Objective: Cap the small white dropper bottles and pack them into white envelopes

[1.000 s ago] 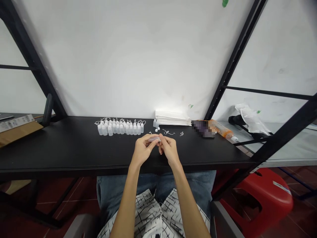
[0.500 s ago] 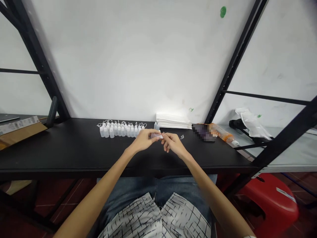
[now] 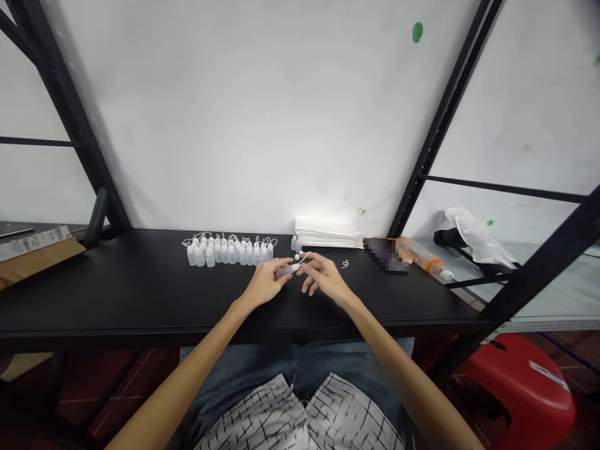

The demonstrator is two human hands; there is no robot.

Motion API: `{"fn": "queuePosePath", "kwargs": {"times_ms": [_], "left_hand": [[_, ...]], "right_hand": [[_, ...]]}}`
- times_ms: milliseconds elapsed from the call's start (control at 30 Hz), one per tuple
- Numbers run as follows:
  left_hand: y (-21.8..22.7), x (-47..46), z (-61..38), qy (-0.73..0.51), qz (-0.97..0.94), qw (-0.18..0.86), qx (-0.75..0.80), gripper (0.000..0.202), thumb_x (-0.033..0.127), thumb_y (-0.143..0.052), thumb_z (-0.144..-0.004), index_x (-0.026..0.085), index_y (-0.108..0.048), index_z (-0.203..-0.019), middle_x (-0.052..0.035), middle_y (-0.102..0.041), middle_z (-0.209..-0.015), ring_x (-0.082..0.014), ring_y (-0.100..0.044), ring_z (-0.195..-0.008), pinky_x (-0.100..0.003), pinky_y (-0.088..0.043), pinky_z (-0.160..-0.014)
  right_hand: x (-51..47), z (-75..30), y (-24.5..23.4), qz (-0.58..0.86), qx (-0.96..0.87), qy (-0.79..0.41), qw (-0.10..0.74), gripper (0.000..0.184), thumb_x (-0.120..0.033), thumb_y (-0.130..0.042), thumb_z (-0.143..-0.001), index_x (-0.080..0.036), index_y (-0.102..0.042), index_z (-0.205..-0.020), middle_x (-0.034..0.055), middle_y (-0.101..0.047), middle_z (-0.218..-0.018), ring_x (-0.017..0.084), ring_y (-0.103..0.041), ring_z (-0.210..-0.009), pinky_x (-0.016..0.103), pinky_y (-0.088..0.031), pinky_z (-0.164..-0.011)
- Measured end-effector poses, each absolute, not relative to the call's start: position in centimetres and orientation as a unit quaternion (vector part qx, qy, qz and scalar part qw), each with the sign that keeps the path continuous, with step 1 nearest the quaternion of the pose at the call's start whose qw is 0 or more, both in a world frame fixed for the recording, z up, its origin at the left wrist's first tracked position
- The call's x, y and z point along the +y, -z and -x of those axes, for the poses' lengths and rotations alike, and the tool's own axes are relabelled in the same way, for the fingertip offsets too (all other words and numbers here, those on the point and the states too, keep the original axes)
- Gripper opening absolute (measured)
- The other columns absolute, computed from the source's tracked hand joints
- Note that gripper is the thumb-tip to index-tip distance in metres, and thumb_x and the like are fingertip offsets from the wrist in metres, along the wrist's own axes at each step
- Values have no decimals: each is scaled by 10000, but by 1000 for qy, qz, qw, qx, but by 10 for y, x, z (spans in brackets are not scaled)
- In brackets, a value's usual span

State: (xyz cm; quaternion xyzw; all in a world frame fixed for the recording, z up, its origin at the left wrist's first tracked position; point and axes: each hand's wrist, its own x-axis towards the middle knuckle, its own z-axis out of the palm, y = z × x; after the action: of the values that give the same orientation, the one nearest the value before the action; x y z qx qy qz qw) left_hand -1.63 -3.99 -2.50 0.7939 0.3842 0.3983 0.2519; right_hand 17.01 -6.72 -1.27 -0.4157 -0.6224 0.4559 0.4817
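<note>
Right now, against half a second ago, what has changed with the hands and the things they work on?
The left hand has brought the small bottle slightly left and toward the person. The right hand has spread its thumb and forefinger near the bottle's tip, where a white strand now shows clearly. The bottle row, white stack and curled strand stayed put.

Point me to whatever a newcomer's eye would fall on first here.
Probably the cluster of small, translucent white plastic bottles, standing left of centre against the flat black tabletop. Next, in the middle, the bare left hand holds a single small translucent bottle tilted on its side, with the bare right hand at its tip. The bright red plastic stool stands out at lower right.
</note>
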Motion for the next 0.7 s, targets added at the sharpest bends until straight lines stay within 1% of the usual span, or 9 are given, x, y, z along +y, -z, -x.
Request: {"fn": "queuePosePath", "kwargs": {"times_ms": [67,167,233,300,433,533,633,700], "left_hand": [[26,-40,16,-385,-809,214,390,377,214,-615,-803,163,-658,-1174,-77,-677,-1002,-165,-618,-707,-325,-515,-708],[27,-41,16,-375,-824,177,387,296,170,-585,-793,168,-671,-1077,-67,-639,-973,-188,-625,-800,-325,-503,-753],[25,-42,16,-373,-830,162,382,244,144,-550,-792,180,-647,-1013,-58,-633,-971,-198,-624,-858,-324,-488,-788],[23,-45,16,-359,-833,150,393,226,145,-517,-804,201,-599,-1007,-43,-644,-972,-206,-621,-882,-329,-469,-802],[19,-49,16,-288,-828,131,463,273,210,-461,-861,245,-515,-1126,-19,-656,-908,-230,-627,-833,-332,-432,-736],[17,-52,15,-251,-830,136,480,299,304,-443,-904,259,-486,-1196,-18,-647,-876,-236,-632,-827,-317,-413,-701],[13,-55,14,-241,-833,167,469,298,462,-387,-946,271,-510,-1138,-8,-646,-897,-228,-628,-858,-314,-416,-724],[12,-57,13,-247,-829,191,463,337,503,-292,-975,279,-526,-1067,2,-650,-967,-215,-622,-919,-315,-420,-769]], "right_hand": [[-67,-173,10,410,-614,-443,509,417,-478,-651,-806,-187,-594,-1100,23,-661,-807,109,-622,-459,189,-459,-364],[-63,-176,11,405,-596,-409,560,370,-494,-686,-764,-152,-646,-902,13,-629,-737,98,-594,-445,190,-449,-357],[-60,-176,14,408,-586,-403,573,355,-477,-723,-725,-140,-654,-816,9,-614,-697,102,-585,-446,203,-462,-360],[-58,-175,17,411,-578,-410,573,347,-456,-749,-696,-134,-659,-788,11,-616,-669,109,-584,-448,215,-475,-365],[-58,-175,19,398,-564,-432,581,337,-411,-792,-658,-135,-659,-799,18,-648,-641,123,-602,-455,224,-487,-388],[-59,-175,18,394,-564,-446,573,324,-386,-823,-627,-128,-654,-730,34,-659,-617,138,-624,-476,222,-486,-404],[-58,-177,18,387,-569,-458,563,310,-366,-836,-607,-121,-675,-704,46,-668,-625,156,-648,-513,234,-505,-428],[-57,-177,18,378,-567,-471,560,304,-360,-833,-606,-119,-693,-727,54,-680,-652,179,-679,-565,254,-533,-464]]}}
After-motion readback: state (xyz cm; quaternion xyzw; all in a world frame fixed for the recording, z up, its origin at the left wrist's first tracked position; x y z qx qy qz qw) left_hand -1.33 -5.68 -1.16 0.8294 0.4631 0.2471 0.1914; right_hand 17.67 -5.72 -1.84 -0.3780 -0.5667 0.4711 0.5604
